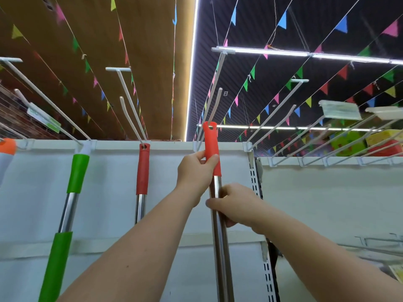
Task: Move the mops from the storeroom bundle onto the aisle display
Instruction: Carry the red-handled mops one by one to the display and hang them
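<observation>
A mop handle with a red grip and a steel shaft stands upright against the white display panel. My left hand grips the red grip near its lower end. Just below, my right hand curls round the steel shaft. The hole at the grip's top is threaded onto the tip of a white display hook. To the left, another red-grip mop and a green-grip mop hang from their own hooks. The mop heads are out of view.
Several empty white hooks jut out from the panel's top rail toward me. A slotted upright separates this panel from the one on the right. An orange grip shows at the far left edge. Bunting and light strips hang overhead.
</observation>
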A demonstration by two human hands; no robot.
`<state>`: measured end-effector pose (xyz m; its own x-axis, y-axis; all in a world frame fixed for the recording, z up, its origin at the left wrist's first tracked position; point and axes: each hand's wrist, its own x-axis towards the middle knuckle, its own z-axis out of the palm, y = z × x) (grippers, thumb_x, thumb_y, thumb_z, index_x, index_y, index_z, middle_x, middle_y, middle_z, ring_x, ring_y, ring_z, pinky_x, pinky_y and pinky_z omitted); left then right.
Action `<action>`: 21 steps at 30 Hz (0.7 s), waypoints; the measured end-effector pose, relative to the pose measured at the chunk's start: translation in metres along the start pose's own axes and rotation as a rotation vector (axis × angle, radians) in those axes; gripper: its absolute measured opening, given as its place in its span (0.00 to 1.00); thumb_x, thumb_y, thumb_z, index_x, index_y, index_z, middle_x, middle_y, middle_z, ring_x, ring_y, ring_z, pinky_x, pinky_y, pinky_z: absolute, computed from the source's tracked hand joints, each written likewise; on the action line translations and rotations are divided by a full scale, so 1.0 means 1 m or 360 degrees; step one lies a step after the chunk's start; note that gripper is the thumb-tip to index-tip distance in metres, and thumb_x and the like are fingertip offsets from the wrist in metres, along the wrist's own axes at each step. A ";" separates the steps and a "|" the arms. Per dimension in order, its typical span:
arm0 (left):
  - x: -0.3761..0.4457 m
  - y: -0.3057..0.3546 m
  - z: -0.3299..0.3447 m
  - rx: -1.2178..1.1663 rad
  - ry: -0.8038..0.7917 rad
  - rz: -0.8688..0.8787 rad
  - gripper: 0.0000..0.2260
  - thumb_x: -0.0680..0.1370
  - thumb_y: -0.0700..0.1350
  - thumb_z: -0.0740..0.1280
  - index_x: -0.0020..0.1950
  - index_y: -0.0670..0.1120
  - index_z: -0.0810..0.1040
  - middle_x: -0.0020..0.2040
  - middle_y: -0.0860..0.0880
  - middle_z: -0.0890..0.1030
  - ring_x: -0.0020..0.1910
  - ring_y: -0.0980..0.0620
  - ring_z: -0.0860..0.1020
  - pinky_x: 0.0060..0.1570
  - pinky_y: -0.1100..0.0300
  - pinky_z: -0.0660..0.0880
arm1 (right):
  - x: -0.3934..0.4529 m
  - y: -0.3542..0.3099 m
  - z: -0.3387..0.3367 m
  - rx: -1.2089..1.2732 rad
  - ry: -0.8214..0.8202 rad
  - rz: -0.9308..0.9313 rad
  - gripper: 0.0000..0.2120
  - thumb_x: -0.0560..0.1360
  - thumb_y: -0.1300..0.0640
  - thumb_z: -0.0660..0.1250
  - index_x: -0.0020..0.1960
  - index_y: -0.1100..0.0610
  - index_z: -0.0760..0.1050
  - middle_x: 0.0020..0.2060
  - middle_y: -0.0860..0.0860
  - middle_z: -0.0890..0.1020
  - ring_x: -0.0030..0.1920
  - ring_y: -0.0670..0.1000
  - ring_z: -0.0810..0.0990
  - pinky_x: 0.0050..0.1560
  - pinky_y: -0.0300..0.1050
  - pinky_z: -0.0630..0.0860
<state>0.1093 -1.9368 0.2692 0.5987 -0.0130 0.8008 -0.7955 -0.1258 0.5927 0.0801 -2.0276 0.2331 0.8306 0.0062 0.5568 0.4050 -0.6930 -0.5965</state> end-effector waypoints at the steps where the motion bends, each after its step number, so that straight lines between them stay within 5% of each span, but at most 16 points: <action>1: 0.004 -0.005 0.001 -0.0002 0.0004 -0.0006 0.20 0.78 0.49 0.62 0.69 0.44 0.70 0.57 0.45 0.79 0.56 0.44 0.77 0.57 0.53 0.76 | 0.005 0.003 0.003 -0.0010 0.0015 0.0001 0.08 0.74 0.55 0.64 0.45 0.60 0.74 0.37 0.54 0.77 0.35 0.52 0.77 0.44 0.45 0.80; 9: 0.031 -0.041 0.004 0.0056 0.0029 -0.0011 0.20 0.78 0.49 0.64 0.69 0.45 0.70 0.57 0.46 0.78 0.52 0.49 0.75 0.52 0.57 0.72 | 0.051 0.022 0.026 -0.0133 0.0112 0.0020 0.14 0.73 0.54 0.66 0.49 0.66 0.77 0.38 0.55 0.78 0.40 0.56 0.82 0.53 0.54 0.80; 15: 0.048 -0.063 0.007 0.0160 0.0013 -0.0044 0.19 0.79 0.48 0.62 0.68 0.43 0.71 0.60 0.45 0.78 0.54 0.48 0.75 0.54 0.58 0.70 | 0.080 0.033 0.040 -0.0191 0.0133 0.0071 0.10 0.74 0.53 0.66 0.41 0.61 0.74 0.33 0.52 0.75 0.38 0.54 0.78 0.53 0.52 0.79; 21: 0.062 -0.077 0.009 0.0144 0.0035 -0.0112 0.15 0.78 0.46 0.63 0.62 0.43 0.77 0.47 0.47 0.79 0.47 0.49 0.75 0.46 0.60 0.69 | 0.099 0.040 0.048 -0.0230 0.0126 0.0122 0.12 0.74 0.53 0.66 0.35 0.57 0.69 0.31 0.52 0.74 0.37 0.54 0.77 0.50 0.49 0.79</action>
<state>0.2085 -1.9363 0.2723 0.6500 0.0205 0.7597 -0.7392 -0.2148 0.6383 0.1973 -2.0201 0.2368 0.8221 -0.1035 0.5598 0.2774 -0.7858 -0.5527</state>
